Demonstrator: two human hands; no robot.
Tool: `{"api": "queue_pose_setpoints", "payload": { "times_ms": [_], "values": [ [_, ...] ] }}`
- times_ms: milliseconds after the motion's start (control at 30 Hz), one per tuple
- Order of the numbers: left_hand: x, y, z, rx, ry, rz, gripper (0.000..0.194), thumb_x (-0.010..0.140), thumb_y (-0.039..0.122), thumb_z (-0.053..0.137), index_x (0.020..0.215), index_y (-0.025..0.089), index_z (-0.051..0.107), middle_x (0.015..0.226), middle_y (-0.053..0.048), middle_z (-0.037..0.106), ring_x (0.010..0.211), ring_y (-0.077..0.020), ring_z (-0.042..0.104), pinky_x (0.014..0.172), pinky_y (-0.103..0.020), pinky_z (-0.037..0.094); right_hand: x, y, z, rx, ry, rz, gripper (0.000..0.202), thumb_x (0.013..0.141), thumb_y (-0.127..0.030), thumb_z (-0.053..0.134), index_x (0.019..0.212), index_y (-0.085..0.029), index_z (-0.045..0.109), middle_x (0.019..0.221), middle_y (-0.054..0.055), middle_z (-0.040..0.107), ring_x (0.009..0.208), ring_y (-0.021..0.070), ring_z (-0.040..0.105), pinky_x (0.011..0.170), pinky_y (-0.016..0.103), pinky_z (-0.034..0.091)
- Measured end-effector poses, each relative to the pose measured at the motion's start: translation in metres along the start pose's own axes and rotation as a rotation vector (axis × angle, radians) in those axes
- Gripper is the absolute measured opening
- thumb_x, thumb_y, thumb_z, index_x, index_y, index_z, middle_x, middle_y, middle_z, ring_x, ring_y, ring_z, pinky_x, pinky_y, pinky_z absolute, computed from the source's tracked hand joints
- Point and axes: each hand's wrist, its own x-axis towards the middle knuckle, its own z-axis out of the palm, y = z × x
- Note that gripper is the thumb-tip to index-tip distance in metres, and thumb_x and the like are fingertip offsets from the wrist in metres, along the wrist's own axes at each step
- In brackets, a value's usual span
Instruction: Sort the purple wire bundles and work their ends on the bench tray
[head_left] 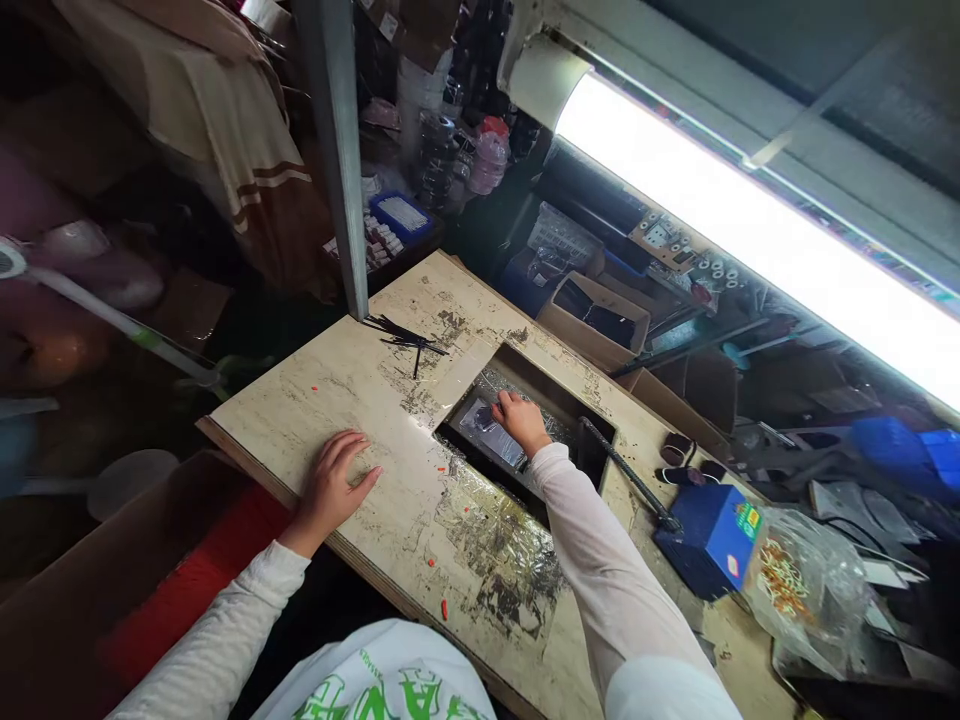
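My left hand point(337, 488) rests palm down near the front edge of the worn wooden table point(300, 400), its fingers apart and nothing in it. My right hand point(520, 420) is over the rectangular recess point(574, 420) in the tabletop, its fingers bent together above a clear plastic piece point(487, 425). Whatever is between those fingertips is too small to make out. Thin black strips point(409, 338) lie in a loose pile at the far left of the table. Small orange bits are scattered on the wood.
A blue box point(709, 540) with a dark flexible tube point(630, 475) stands right of the recess, beside a plastic bag point(806, 580) of small pieces. A metal post point(337, 160) rises at the far left corner. A bright lamp point(750, 220) hangs overhead. Cardboard boxes point(592, 320) stand behind the table.
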Motion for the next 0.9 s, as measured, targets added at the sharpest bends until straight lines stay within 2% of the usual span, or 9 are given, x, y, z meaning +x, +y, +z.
{"api": "queue_pose_setpoints", "payload": {
  "times_ms": [133, 300, 367, 433, 567, 633, 733, 800, 900],
  "values": [
    [0.000, 0.000, 0.001, 0.002, 0.009, 0.009, 0.033, 0.081, 0.025, 0.064, 0.112, 0.019, 0.054, 0.115, -0.011, 0.059, 0.116, -0.0267, 0.053, 0.100, -0.045, 0.046, -0.038, 0.006, -0.016, 0.036, 0.111, -0.096, 0.035, 0.098, -0.042, 0.033, 0.101, -0.017, 0.058, 0.093, 0.009, 0.064, 0.072, 0.0171, 0.061, 0.058, 0.025, 0.032],
    [-0.001, -0.004, 0.003, 0.008, 0.013, 0.028, 0.033, 0.080, 0.027, 0.064, 0.111, 0.019, 0.055, 0.113, -0.011, 0.060, 0.115, -0.0277, 0.054, 0.099, -0.047, 0.046, -0.107, 0.003, -0.040, 0.205, 0.171, -0.527, 0.033, 0.097, -0.037, 0.035, 0.086, -0.019, 0.060, 0.078, 0.004, 0.060, 0.062, 0.0120, 0.052, 0.057, 0.024, 0.031],
    [-0.001, -0.006, 0.003, 0.000, 0.024, 0.028, 0.035, 0.080, 0.028, 0.064, 0.113, 0.019, 0.054, 0.113, -0.011, 0.060, 0.113, -0.0278, 0.055, 0.099, -0.047, 0.046, -0.119, 0.006, -0.047, 0.329, 0.228, -0.392, 0.031, 0.096, -0.037, 0.038, 0.085, -0.019, 0.060, 0.077, 0.004, 0.060, 0.063, 0.0123, 0.052, 0.060, 0.024, 0.034],
    [-0.002, -0.005, 0.003, -0.013, 0.023, 0.032, 0.038, 0.080, 0.028, 0.064, 0.115, 0.018, 0.053, 0.114, -0.012, 0.060, 0.114, -0.0285, 0.054, 0.099, -0.049, 0.045, -0.123, 0.010, -0.049, 0.527, 0.334, -0.124, 0.029, 0.092, -0.041, 0.043, 0.087, -0.018, 0.060, 0.079, 0.004, 0.061, 0.067, 0.0139, 0.054, 0.063, 0.024, 0.037],
    [-0.002, 0.018, 0.008, -0.116, -0.076, 0.035, 0.052, 0.077, 0.031, 0.067, 0.124, 0.019, 0.050, 0.123, -0.015, 0.057, 0.122, -0.0315, 0.049, 0.104, -0.054, 0.040, -0.127, -0.005, -0.040, 1.173, 0.492, 0.320, 0.030, 0.083, -0.050, 0.051, 0.081, -0.021, 0.054, 0.068, -0.001, 0.054, 0.058, 0.0128, 0.047, 0.053, 0.024, 0.037],
    [0.002, 0.041, 0.014, -0.264, -0.184, 0.015, 0.064, 0.073, 0.036, 0.071, 0.130, 0.019, 0.046, 0.130, -0.016, 0.053, 0.125, -0.0320, 0.046, 0.106, -0.054, 0.038, -0.133, -0.030, -0.030, 1.598, 0.413, 0.435, 0.033, 0.080, -0.055, 0.053, 0.079, -0.023, 0.047, 0.060, -0.006, 0.045, 0.047, 0.0093, 0.036, 0.042, 0.020, 0.028],
    [0.016, 0.076, 0.019, -0.547, -0.386, -0.083, 0.084, 0.061, 0.043, 0.080, 0.132, 0.018, 0.045, 0.135, -0.017, 0.051, 0.127, -0.0336, 0.046, 0.107, -0.053, 0.036, -0.144, -0.080, -0.018, 2.123, 0.096, 0.488, 0.041, 0.074, -0.062, 0.058, 0.079, -0.023, 0.044, 0.055, -0.009, 0.038, 0.038, 0.0051, 0.020, 0.035, 0.018, 0.013],
    [0.027, 0.094, 0.016, -0.744, -0.541, -0.128, 0.089, 0.058, 0.042, 0.082, 0.135, 0.018, 0.044, 0.133, -0.017, 0.053, 0.124, -0.0319, 0.049, 0.107, -0.049, 0.037, -0.151, -0.112, -0.013, 2.312, -0.100, 0.492, 0.045, 0.071, -0.064, 0.061, 0.079, -0.023, 0.046, 0.052, -0.010, 0.036, 0.037, 0.0034, 0.016, 0.035, 0.016, 0.009],
    [0.038, 0.109, 0.008, -0.917, -0.703, -0.090, 0.080, 0.061, 0.038, 0.081, 0.132, 0.019, 0.049, 0.132, -0.014, 0.055, 0.119, -0.0284, 0.054, 0.105, -0.043, 0.039, -0.159, -0.147, -0.010, 2.438, -0.213, 0.521, 0.044, 0.069, -0.063, 0.064, 0.078, -0.023, 0.047, 0.047, -0.011, 0.032, 0.035, 0.0023, 0.014, 0.034, 0.015, 0.007]
  ]
}}
